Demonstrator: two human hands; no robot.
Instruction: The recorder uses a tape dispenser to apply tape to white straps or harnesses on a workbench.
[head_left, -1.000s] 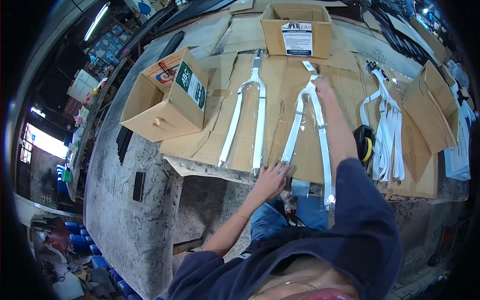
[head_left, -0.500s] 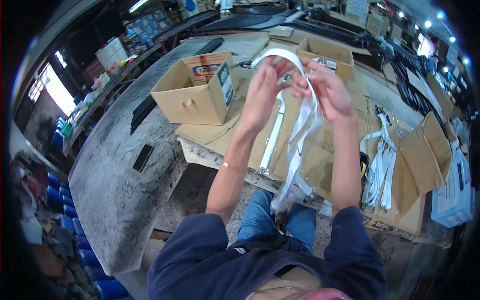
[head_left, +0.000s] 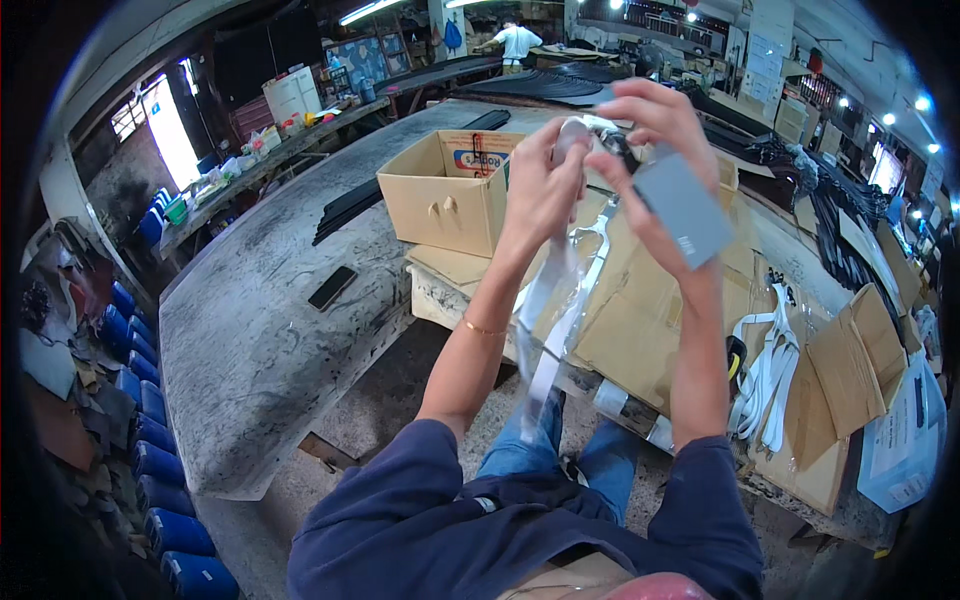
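Note:
My left hand [head_left: 545,185] is closed round a white strap [head_left: 545,370], part of which is bunched at the fingertips. Its long end hangs, blurred, down in front of my legs. Beside it, my right hand [head_left: 660,140] is raised with fingers apart and curved over the strap's upper end, where a small dark piece shows. A grey rectangular card [head_left: 685,208] overlaps the right palm and wrist; what holds it cannot be made out. Below the hands, another white strap [head_left: 590,265] with clear plastic lies on the cardboard-covered table [head_left: 640,330].
An open cardboard box [head_left: 440,205] stands at the left. A phone [head_left: 332,287] lies on the grey tabletop [head_left: 250,350]. Bundled white straps [head_left: 770,370], an open carton [head_left: 840,360] and a pale blue container [head_left: 905,430] are at the right. Another person [head_left: 517,45] stands far back.
The wide loop of strap between my hands is gone, with the strap now bunched at the left hand. My right hand has loosened its fingers, and the grey card has come into view.

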